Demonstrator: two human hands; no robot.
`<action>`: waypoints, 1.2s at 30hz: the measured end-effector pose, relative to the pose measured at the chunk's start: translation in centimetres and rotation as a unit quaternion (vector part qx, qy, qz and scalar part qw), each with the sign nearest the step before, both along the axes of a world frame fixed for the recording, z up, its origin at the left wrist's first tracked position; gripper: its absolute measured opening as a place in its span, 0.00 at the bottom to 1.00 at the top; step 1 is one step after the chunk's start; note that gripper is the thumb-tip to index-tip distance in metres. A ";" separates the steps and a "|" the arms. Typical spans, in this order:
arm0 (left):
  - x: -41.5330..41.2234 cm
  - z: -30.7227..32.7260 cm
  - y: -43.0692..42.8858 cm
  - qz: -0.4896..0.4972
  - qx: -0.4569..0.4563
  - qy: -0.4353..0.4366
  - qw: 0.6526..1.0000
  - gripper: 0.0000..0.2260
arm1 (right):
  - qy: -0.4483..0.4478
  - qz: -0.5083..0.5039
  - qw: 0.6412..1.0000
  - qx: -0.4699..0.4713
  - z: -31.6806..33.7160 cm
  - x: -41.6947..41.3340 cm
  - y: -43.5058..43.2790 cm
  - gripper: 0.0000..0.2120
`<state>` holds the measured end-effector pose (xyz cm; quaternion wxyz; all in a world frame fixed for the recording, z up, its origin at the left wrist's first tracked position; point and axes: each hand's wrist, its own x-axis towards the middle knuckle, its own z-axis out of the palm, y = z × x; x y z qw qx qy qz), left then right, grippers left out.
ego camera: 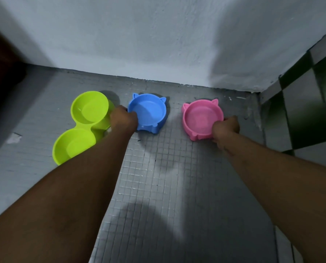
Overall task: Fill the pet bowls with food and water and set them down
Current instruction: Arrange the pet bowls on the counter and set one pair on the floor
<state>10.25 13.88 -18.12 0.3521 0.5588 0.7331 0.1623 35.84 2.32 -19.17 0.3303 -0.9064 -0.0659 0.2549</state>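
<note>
Three plastic pet bowls on grey tiled floor [177, 177] by the wall: lime-green double bowl [82, 126] (untouched), blue cat-eared bowl [148, 111] gripped by left hand [123, 118], pink cat-eared bowl [202, 118] gripped by right hand [225, 129]; fingers curled on rims.

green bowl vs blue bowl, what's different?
The green bowl is a double dish with two round wells joined together; the blue bowl is single, with cat ears on its rim. The left hand grips the blue bowl's rim; it is not gripping the green one. Both are plastic, look empty and sit on the tiled floor.
</note>
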 end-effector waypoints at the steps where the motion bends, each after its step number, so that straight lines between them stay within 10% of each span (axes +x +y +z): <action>1: -0.1 0.0 -0.2 0.003 0.006 -0.011 1.000 0.17 | 0.004 0.007 1.000 0.006 1.0 -0.5 -0.2 0.14; 12: -2.4 7.1 -4.3 0.054 -0.049 -0.286 0.955 0.22 | 0.069 0.066 0.991 0.095 9.4 -4.1 -4.4 0.26; 36: -13.3 60.3 -21.1 -0.017 -0.067 -0.339 0.938 0.23 | 0.051 0.032 0.980 0.190 63.5 -17.0 -24.8 0.23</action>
